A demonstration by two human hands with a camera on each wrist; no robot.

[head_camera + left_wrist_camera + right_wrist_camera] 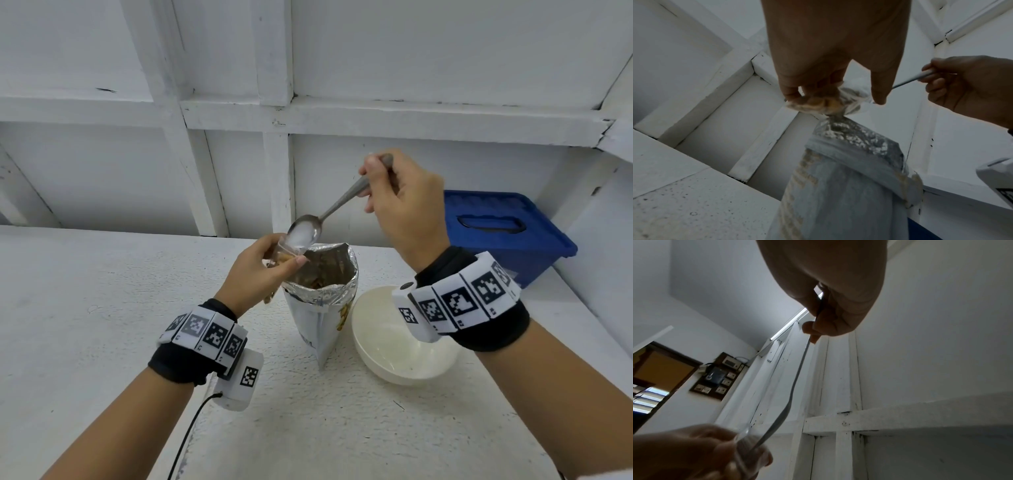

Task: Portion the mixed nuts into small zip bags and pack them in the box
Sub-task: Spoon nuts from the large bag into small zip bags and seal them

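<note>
The white, rough desk [102, 342] stood against white framed wall panels. My left hand [255, 270] pinched a small zip bag [286, 251] of nuts above the open foil nut bag [322, 301], its print unreadable. My right hand's [404, 205] grip closed round a spoon [308, 229] at the bag's mouth. A blue box [507, 233] and white bowl [400, 346] stood right.

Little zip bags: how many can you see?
1. The small zip bag, with some nuts inside, is held in the left hand above the open foil nut bag. More could be hidden inside the closed blue box.
</note>
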